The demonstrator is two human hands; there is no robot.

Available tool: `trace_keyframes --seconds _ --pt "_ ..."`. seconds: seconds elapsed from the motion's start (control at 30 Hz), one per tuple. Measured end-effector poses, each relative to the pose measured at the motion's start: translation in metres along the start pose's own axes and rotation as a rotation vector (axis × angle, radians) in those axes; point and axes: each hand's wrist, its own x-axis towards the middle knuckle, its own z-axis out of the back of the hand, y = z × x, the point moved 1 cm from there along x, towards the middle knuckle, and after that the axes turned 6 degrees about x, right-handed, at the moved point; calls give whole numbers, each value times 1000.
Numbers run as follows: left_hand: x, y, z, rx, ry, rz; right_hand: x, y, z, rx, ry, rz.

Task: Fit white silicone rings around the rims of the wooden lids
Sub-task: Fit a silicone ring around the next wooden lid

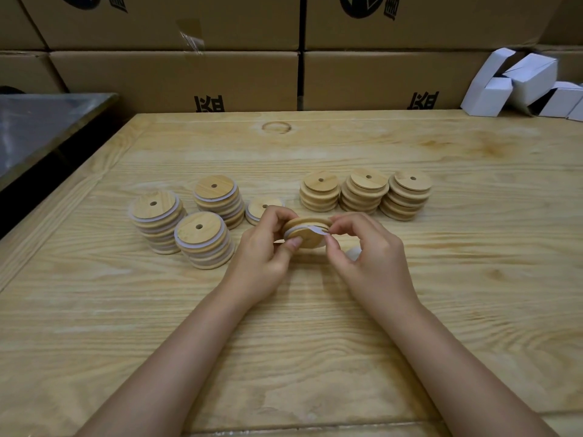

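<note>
Cannot see all of lid [310,240] or ring [315,229] under left hand [265,250] and right hand [372,257]. Cannot tell what the white bit [352,252] beneath right hand is. Can see only part of short stack [263,205] behind left hand. Lose boxes [173,77] at top edge, cartons [533,74] at right.

upper left box [157,26]: black round logo cut off by the frame's top edge; part of one bold black character beside it, unreadable
upper right box [441,29]: same black logo and part-character, cropped, unreadable
lower left box [157,77]: bold black characters at its bottom edge, partly hidden behind the table [315,146], cannot read
lower right box [378,77]: same bold black print, also cut by the table edge, cannot read
</note>
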Motion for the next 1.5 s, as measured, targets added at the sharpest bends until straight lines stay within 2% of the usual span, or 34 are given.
trace_keyframes --seconds 0.23,0.43,0.57,0.83,1.1,1.3,1.5 --pt "1 2 -1 2 7 8 -1 1 -2 8 -9 -16" --pt "2 3 -1 -23 4 20 1 0 -2 84 5 -123" --pt "3 4 -1 -78 4 48 2 -2 -1 177 15 -201" --pt "3 2 -2 -250 21 128 5 -5 1 246 49 -239" --pt "1 -1 1 -224 89 122 3 -1 2 100 62 -135" --pt "-2 -7 2 -6 40 -37 -1 8 -1 -62 87 61" --pt "-1 -5 0 -65 -4 -40 -1 11 -2 -83 58 97"
